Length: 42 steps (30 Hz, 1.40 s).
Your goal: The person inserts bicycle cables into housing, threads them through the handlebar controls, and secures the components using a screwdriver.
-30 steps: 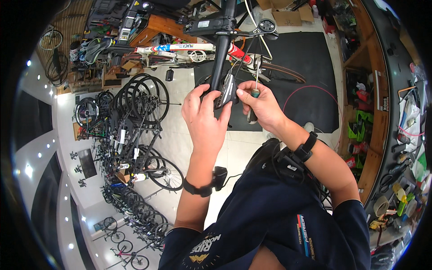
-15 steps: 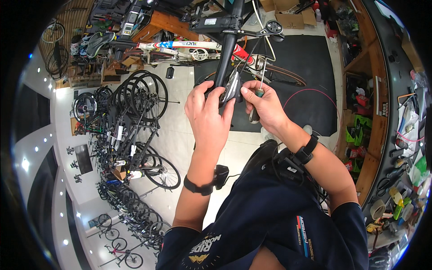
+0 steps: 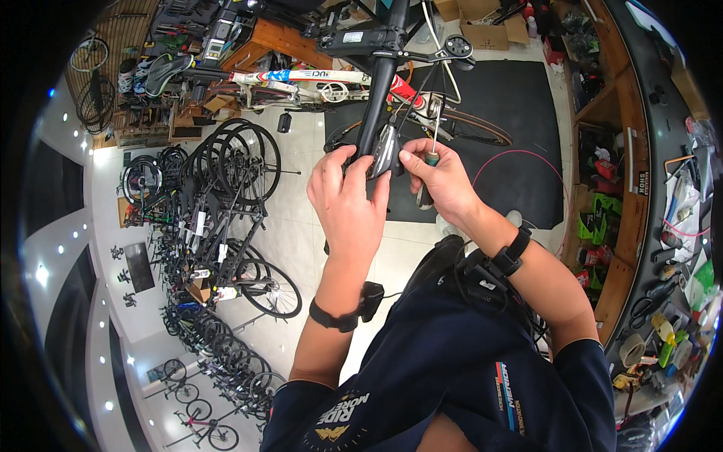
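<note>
Fingers [image 3: 357,172] grasp brake lever [image 3: 387,148] left, screwdriver [image 3: 425,197] right, well apart from the cabinet [image 3: 614,294] edge.

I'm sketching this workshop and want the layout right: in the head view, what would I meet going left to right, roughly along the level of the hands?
Parked bicycles → left hand → black-and-silver lever unit → right hand → wooden shelving.
</note>
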Tool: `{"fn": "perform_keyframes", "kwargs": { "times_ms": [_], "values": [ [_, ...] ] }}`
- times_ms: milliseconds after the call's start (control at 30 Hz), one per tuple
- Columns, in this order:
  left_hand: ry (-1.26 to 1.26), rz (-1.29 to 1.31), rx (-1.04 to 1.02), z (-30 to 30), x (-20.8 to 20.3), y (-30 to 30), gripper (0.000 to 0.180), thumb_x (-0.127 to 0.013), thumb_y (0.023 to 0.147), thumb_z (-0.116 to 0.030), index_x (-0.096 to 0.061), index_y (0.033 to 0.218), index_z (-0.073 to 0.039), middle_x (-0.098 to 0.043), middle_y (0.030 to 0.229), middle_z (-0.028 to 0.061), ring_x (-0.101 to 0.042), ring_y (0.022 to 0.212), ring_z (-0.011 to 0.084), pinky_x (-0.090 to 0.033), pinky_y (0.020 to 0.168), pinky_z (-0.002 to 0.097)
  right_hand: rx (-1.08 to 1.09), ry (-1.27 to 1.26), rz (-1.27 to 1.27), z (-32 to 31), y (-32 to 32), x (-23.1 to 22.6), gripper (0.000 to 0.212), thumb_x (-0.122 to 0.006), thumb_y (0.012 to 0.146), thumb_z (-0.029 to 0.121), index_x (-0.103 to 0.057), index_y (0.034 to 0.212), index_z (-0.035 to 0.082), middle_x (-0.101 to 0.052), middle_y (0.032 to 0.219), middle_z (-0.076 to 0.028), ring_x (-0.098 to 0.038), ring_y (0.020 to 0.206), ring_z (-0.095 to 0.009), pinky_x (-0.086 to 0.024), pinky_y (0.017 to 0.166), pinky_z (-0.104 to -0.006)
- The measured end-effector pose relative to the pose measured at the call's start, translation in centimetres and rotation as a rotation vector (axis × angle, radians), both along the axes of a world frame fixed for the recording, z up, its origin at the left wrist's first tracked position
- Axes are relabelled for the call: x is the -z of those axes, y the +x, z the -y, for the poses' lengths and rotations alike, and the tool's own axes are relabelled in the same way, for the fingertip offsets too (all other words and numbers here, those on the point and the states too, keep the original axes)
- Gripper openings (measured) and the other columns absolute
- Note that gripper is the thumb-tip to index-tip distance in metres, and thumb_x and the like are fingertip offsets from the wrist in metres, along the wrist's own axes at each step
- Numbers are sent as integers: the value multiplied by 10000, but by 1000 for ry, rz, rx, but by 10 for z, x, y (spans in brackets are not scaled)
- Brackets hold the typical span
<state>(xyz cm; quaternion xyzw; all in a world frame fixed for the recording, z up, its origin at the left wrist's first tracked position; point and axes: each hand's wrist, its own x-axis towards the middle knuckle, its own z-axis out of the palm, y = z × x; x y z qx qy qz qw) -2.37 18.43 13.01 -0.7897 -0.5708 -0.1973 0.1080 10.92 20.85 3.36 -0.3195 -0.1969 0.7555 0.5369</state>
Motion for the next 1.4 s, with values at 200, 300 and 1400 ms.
{"fn": "perform_keyframes", "kwargs": {
  "times_ms": [200,300,1400],
  "values": [
    [-7,45,3,2,2,1,318,-820,735,-138,-686,1016,-73,-606,1175,82,-543,1097,314,-415,942,451,-3,17,-26,1,2,3,156,-731,924,140,-638,982,31,-603,752,18,-523,558,-63,-432,512,-219],
    [25,65,28,2,3,2,321,-826,730,-137,-688,1012,-74,-602,1187,83,-541,1110,318,-414,948,453,-1,33,-79,2,4,6,153,-727,926,136,-633,988,33,-601,750,20,-525,558,-65,-430,517,-219],
    [-114,-284,92,-5,-13,-6,422,-712,873,-340,-668,1273,-210,-459,1438,131,-409,1320,369,-326,1055,536,24,-4,-140,5,32,10,167,-728,928,153,-627,996,38,-581,735,17,-515,568,-69,-426,532,-225]
  ]
}}
